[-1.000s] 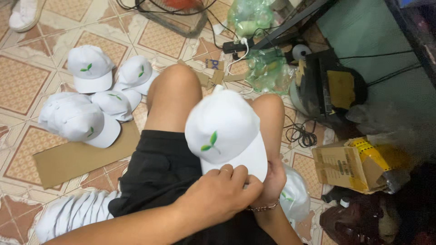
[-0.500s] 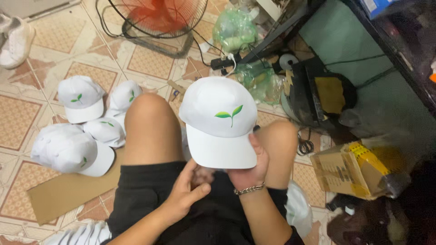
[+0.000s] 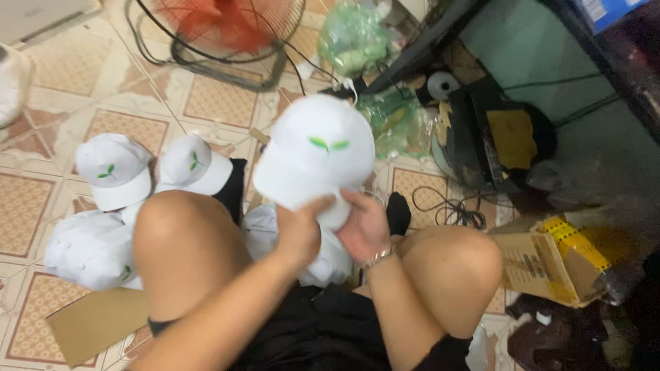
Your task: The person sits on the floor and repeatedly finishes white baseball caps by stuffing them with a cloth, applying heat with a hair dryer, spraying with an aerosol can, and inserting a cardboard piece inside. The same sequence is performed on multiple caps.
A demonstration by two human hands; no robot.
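White cap (image 3: 316,154) with a small green leaf mark on its front is held up between the person's two knees, above the lap, its crown turned toward the camera. The left hand (image 3: 300,230) grips the cap's lower edge from the left, its fingers (image 3: 322,204) curled and clamped on the white fabric. The right hand (image 3: 364,225) holds the same lower part from the right, fingers closed on the cloth, with a thin bracelet (image 3: 377,257) at its wrist. Just below the hands, between the thighs, lies another white cap (image 3: 265,230), partly hidden. On the tiled floor (image 3: 62,82) to the left of the left knee sits a loose group of white caps (image 3: 113,172) bearing the same green mark, some touching one another, beside a flat piece of brown cardboard (image 3: 96,319) near the lower left. A standing fan (image 3: 220,34) with a red centre is at the far edge of the floor, and green plastic bags (image 3: 354,38) lie to its right. An open cardboard box (image 3: 550,257) with yellow tape rests beside the right knee, with black cables (image 3: 447,206) near it.
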